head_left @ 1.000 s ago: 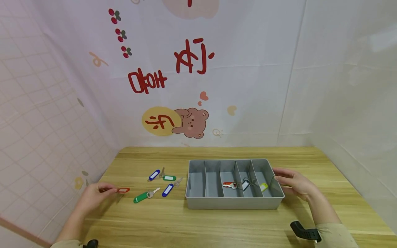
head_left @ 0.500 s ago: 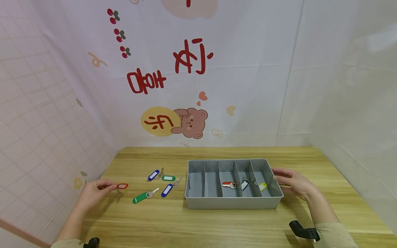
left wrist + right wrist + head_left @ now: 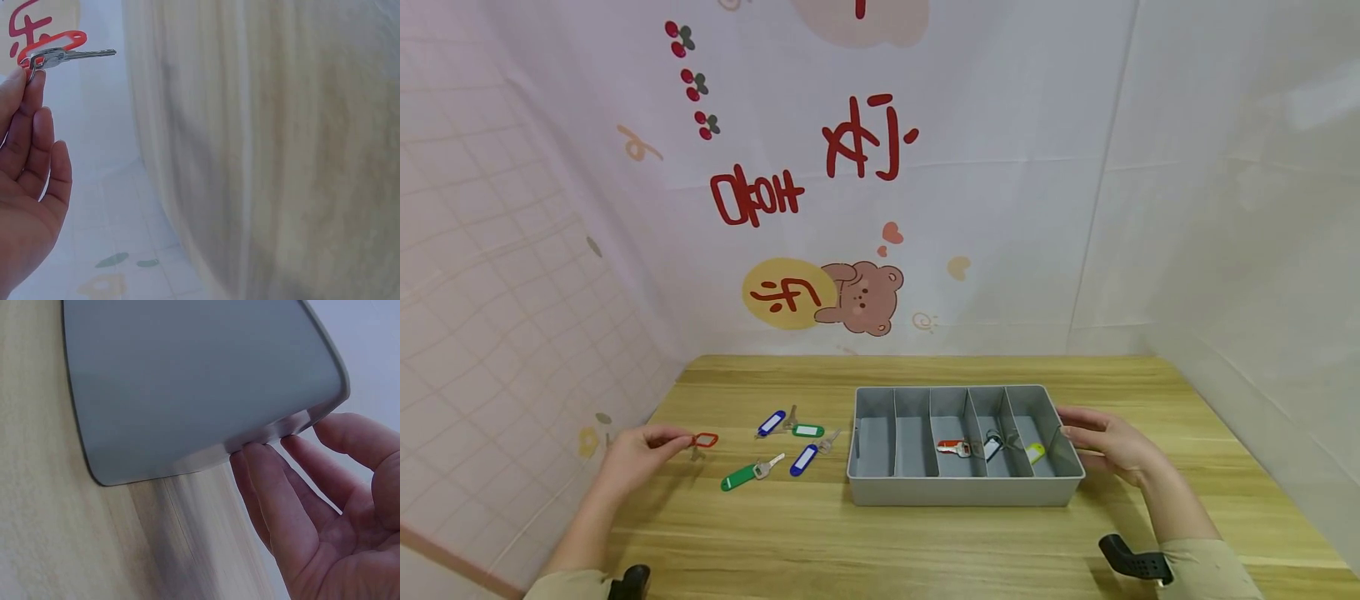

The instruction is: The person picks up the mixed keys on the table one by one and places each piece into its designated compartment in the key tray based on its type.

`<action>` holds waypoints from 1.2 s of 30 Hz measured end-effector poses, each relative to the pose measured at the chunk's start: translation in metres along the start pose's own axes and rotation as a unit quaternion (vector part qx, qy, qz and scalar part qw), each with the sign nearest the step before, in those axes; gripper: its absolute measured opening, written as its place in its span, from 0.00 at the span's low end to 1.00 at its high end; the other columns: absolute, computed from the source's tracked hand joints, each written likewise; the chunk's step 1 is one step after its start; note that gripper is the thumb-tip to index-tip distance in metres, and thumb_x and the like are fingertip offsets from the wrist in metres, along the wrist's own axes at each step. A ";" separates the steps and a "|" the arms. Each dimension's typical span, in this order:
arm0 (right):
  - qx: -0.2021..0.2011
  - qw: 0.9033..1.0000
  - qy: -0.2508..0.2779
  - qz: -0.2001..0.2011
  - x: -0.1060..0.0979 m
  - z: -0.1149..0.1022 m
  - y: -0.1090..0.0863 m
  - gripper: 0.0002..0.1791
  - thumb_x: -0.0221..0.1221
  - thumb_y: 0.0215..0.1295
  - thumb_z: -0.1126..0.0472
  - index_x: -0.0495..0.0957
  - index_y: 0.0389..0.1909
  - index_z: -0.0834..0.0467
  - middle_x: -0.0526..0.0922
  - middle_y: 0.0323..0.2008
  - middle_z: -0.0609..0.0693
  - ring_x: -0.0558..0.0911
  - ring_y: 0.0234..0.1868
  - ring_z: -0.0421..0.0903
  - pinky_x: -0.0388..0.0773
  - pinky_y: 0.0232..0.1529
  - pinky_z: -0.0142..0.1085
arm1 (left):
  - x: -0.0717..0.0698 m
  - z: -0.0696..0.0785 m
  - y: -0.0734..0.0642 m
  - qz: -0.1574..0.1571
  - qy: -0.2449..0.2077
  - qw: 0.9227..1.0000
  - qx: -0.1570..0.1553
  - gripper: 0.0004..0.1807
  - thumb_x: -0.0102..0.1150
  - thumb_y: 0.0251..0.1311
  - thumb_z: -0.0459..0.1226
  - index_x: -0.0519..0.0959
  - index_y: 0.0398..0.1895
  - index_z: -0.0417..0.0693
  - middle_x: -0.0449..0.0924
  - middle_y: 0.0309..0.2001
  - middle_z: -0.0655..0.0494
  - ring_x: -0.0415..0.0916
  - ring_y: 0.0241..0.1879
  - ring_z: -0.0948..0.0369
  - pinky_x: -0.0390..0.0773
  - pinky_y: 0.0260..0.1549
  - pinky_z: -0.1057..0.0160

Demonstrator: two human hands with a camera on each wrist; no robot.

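My left hand [image 3: 638, 458] pinches the ring of a key with a red tag [image 3: 705, 440] above the table's left side. In the left wrist view the key [image 3: 62, 56] hangs from its ring beside the tag, its blade pointing right. My right hand [image 3: 1116, 446] rests against the right end of a grey divided box [image 3: 962, 492]. The right wrist view shows its fingertips [image 3: 256, 453] touching the box's end wall, not curled round it. A red-tagged key [image 3: 955, 448] lies in the box's middle compartment, a black tag [image 3: 993, 445] right of it, and a yellow tag [image 3: 1036, 452] in the rightmost compartment.
Between my left hand and the box lie keys with a large green tag [image 3: 739, 477], a small green tag [image 3: 808, 431] and two blue tags, one near [image 3: 803, 460], one farther back [image 3: 771, 423]. A printed white curtain [image 3: 1000, 208] hangs behind the wooden table [image 3: 925, 550].
My left hand has lifted the red-tagged key off the table, and has moved slightly right and away from me. My right hand stays against the box.
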State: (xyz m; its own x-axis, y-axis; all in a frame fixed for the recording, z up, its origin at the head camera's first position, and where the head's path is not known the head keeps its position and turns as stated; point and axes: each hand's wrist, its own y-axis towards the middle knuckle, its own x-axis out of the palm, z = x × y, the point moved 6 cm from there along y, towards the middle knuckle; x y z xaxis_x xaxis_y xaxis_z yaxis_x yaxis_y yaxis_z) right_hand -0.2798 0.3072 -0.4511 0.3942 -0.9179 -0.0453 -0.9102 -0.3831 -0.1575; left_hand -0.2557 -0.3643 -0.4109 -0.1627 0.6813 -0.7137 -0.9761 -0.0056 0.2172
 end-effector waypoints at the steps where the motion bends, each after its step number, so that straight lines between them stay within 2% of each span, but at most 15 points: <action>1: 0.002 1.000 0.001 0.002 0.000 0.000 0.000 0.31 0.54 0.75 0.64 0.55 0.71 0.75 0.79 0.54 0.44 0.81 0.51 0.40 0.80 0.50 0.42 | 0.000 0.002 0.001 0.001 0.001 1.000 0.002 0.10 0.65 0.64 0.40 0.87 0.40 0.41 0.86 0.35 0.51 0.76 0.32 0.71 0.77 0.28 0.66; 7: -0.005 1.000 0.007 -0.006 0.000 0.001 0.001 0.29 0.52 0.75 0.65 0.56 0.71 0.74 0.79 0.54 0.44 0.82 0.51 0.40 0.80 0.50 0.42 | 0.002 0.020 0.002 0.013 0.013 1.000 0.009 0.10 0.66 0.63 0.40 0.88 0.39 0.41 0.86 0.36 0.50 0.75 0.30 0.69 0.75 0.25 0.66; 11: -0.006 1.000 0.008 -0.006 0.000 0.001 0.002 0.30 0.51 0.75 0.65 0.55 0.71 0.75 0.79 0.54 0.44 0.82 0.51 0.41 0.80 0.50 0.43 | 0.006 0.030 0.004 0.009 0.005 1.000 0.004 0.11 0.66 0.64 0.40 0.87 0.40 0.40 0.86 0.36 0.48 0.76 0.31 0.66 0.75 0.25 0.65; 16: -0.004 1.000 0.008 -0.003 0.001 0.000 0.001 0.30 0.52 0.75 0.65 0.55 0.71 0.75 0.79 0.54 0.44 0.81 0.51 0.40 0.80 0.50 0.42 | 0.012 0.042 0.008 0.007 -0.004 1.000 0.008 0.11 0.66 0.64 0.40 0.88 0.40 0.41 0.86 0.37 0.49 0.77 0.33 0.67 0.75 0.27 0.66; 24: -0.009 1.000 0.016 -0.011 0.001 0.000 0.001 0.27 0.51 0.76 0.66 0.59 0.70 0.73 0.79 0.53 0.44 0.82 0.51 0.41 0.80 0.50 0.42 | 0.023 0.057 0.011 0.007 -0.060 0.998 0.020 0.11 0.66 0.64 0.39 0.87 0.40 0.40 0.86 0.36 0.48 0.77 0.31 0.65 0.75 0.26 0.66; 29: -0.010 1.000 0.017 -0.012 0.002 -0.002 0.000 0.27 0.51 0.75 0.66 0.59 0.70 0.73 0.79 0.54 0.44 0.81 0.51 0.41 0.80 0.50 0.43 | 0.029 0.066 0.012 0.002 -0.083 0.996 0.013 0.11 0.66 0.64 0.39 0.87 0.40 0.39 0.86 0.36 0.49 0.78 0.32 0.68 0.77 0.29 0.66; 36: -0.002 1.000 0.012 -0.001 0.002 -0.002 -0.001 0.30 0.53 0.75 0.65 0.56 0.71 0.74 0.79 0.54 0.44 0.81 0.51 0.40 0.79 0.51 0.41 | 0.041 0.080 0.015 -0.005 -0.098 0.995 0.015 0.09 0.66 0.63 0.38 0.88 0.40 0.40 0.86 0.37 0.50 0.79 0.34 0.67 0.78 0.32 0.65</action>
State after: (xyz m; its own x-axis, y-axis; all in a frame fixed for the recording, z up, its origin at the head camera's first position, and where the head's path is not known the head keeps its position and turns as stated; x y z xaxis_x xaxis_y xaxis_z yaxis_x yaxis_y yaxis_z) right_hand -0.2782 0.3055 -0.4486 0.3922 -0.9196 -0.0220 -0.9103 -0.3846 -0.1534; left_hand -0.2651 -0.2779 -0.3834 -0.1194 0.8115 -0.5721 -0.9724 0.0208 0.2325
